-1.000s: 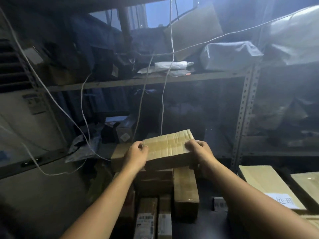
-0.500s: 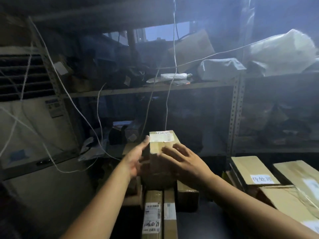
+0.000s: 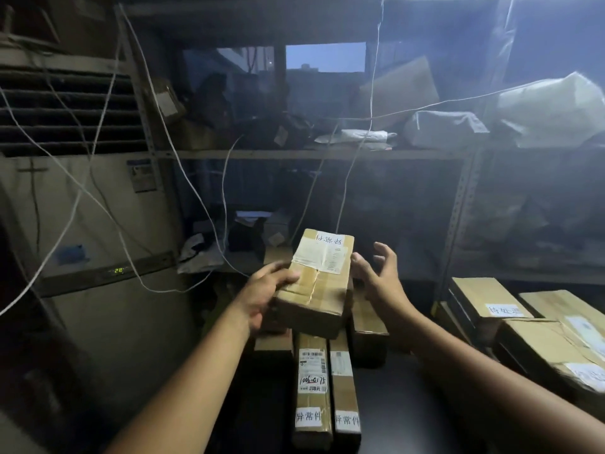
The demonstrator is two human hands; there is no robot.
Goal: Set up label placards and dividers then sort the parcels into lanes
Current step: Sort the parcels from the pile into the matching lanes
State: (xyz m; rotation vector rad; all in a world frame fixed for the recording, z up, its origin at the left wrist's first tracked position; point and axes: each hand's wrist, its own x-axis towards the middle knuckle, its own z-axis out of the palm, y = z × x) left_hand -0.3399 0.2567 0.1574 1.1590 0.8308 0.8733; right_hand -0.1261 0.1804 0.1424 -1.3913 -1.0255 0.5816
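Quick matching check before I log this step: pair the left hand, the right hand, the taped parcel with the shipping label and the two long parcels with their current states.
1. left hand
2. right hand
3. taped parcel
4. two long parcels

A. fingers spread, beside the parcel's right edge
B. lying side by side below the stack
C. gripping the parcel's left edge
D. on top of the stack, label up

Pairs: 1-C, 2-A, 3-D, 4-B

A left hand (image 3: 262,298) grips a taped cardboard parcel (image 3: 316,283) above stacked boxes (image 3: 327,385); at its three o'clock, the right hand (image 3: 379,276) hovers open-fingered just beside it.
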